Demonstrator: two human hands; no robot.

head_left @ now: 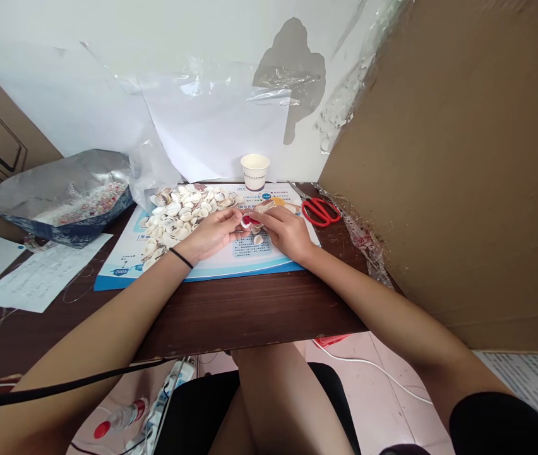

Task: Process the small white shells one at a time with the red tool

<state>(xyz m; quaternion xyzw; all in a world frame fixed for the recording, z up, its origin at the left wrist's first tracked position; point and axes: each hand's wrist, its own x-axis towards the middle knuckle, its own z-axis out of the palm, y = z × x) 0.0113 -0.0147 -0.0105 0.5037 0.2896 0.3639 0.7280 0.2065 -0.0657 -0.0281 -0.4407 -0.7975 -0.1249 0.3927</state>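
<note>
Over the printed sheet [203, 268], my two hands meet fingertip to fingertip. My left hand [215, 234], with a black band at its wrist, pinches a small white shell [245, 223]. The fingers of my right hand [288, 232] are closed on a small red piece [250, 219] pressed against that shell; its kind is too small to tell. Beside my left hand spreads a pile of white and brownish seashells [184, 212]. Just below the fingers lies one loose shell [258, 239], and several more sit partly hidden behind my right hand.
A paper cup [255, 172] stands at the back by the wall. Red-handled scissors [320, 211] lie to the right, near a tall cardboard panel [463, 170]. A plastic bag of colourful bits [79, 199] and a handwritten paper [44, 275] are at left.
</note>
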